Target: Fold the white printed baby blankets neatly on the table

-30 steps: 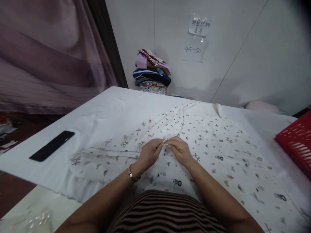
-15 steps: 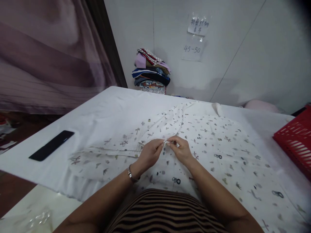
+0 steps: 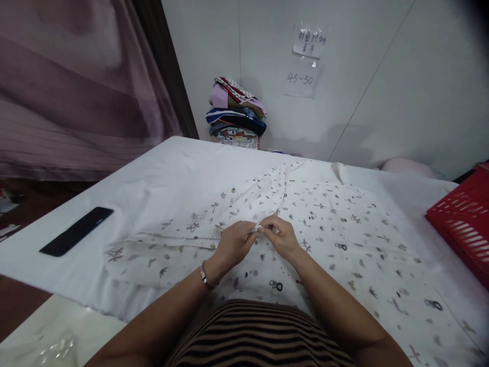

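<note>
A thin white cloth printed with small plants and animals lies spread over the white-covered table. Its left side is bunched and folded, with loose edges. My left hand, a metal bracelet on its wrist, pinches a small bit of the cloth at its middle. Right beside it, my right hand pinches the same bit between thumb and forefinger. The fingertips of both hands almost meet. What exactly lies between them, an edge or a corner, is too small to make out.
A flat black object lies on the table's left part. A stack of folded fabrics stands behind the far edge, by the wall with paper signs. To the right is a red plastic basket. A purple curtain hangs at left.
Both hands keep their pinch on the cloth, with only a slight shift of the fingers. The whole view has moved a little.
</note>
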`<state>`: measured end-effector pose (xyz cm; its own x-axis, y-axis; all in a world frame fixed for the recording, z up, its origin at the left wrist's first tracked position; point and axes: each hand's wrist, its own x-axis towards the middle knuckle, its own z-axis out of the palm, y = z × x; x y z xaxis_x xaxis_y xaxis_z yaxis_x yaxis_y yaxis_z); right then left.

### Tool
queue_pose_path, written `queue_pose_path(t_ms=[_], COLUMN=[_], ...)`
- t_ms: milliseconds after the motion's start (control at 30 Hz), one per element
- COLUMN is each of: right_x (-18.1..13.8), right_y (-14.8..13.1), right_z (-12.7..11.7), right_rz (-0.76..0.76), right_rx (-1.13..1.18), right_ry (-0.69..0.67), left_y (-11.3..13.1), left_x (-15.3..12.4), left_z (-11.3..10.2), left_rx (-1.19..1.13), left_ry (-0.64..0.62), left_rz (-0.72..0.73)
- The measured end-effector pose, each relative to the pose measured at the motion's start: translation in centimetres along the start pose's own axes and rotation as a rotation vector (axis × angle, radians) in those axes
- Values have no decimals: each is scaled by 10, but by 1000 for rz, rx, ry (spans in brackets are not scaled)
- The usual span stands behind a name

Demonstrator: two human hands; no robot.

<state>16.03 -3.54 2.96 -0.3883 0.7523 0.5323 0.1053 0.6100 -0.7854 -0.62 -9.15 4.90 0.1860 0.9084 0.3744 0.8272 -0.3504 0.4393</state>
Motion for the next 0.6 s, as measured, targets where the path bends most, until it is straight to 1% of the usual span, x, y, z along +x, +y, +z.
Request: queue_pose_path(t_ms=[100, 200, 300, 400, 500, 567, 600], right_x=[0, 7, 21, 37, 47, 49, 49], right_y=[-1, 3, 14, 31, 51, 60, 63], right_z=[1, 2, 1, -2, -2, 1, 3], right_rz=[-13, -54, -97, -85, -85, -107, -114], right_rx=[8, 5, -51, -136, -209, -260, -282], right_ry=[-25, -51, -78, -117, -159, -144, -116], left_y=[-3, -6, -10, -12, -11, -9, -8], left_x=[1, 1, 2, 3, 4, 5, 6], left_z=[-1, -11, -28, -47, -64, -74, -78], left_rx=[16, 2, 1, 10, -16, -37, -41], left_ry=[71, 168, 231, 316, 388, 402, 399], left_rz=[22, 52, 46, 10, -31, -57, -65])
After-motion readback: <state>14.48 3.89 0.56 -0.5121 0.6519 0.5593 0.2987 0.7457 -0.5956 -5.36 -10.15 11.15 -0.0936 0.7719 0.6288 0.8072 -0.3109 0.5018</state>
